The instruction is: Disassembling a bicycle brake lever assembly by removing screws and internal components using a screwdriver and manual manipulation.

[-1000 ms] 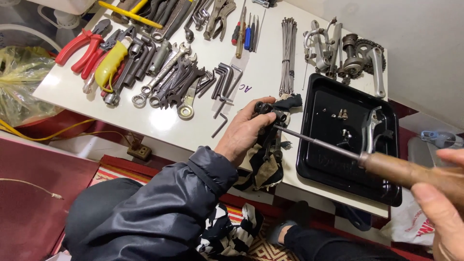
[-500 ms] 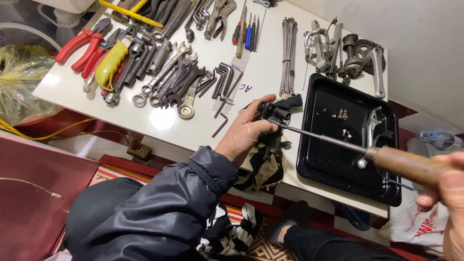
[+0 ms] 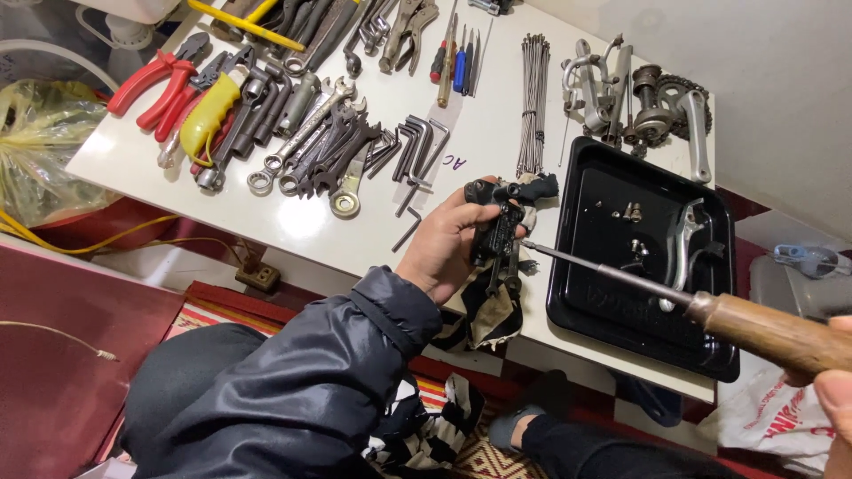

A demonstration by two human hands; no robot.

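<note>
Left hand [image 3: 444,244] clamped around black brake lever body [image 3: 499,232], held over near table edge, just left of black tray [image 3: 586,293]. Rag [image 3: 493,310] hangs below part. Right hand [image 3: 834,399] at right frame edge, mostly cut off, fingers wrapped on wooden handle of screwdriver [image 3: 674,302]; shaft crosses tray, tip touching lever body. Tray holds silver lever blade [image 3: 683,248] and small screws [image 3: 628,213]. Wrenches [image 3: 328,151], hex keys [image 3: 417,151] farther left on white table [image 3: 302,222].

You've got wrenches [image 3: 324,151] and red pliers [image 3: 160,84] along the table's [image 3: 293,226] far-left edge — spokes [image 3: 532,102] mid-table.
</note>
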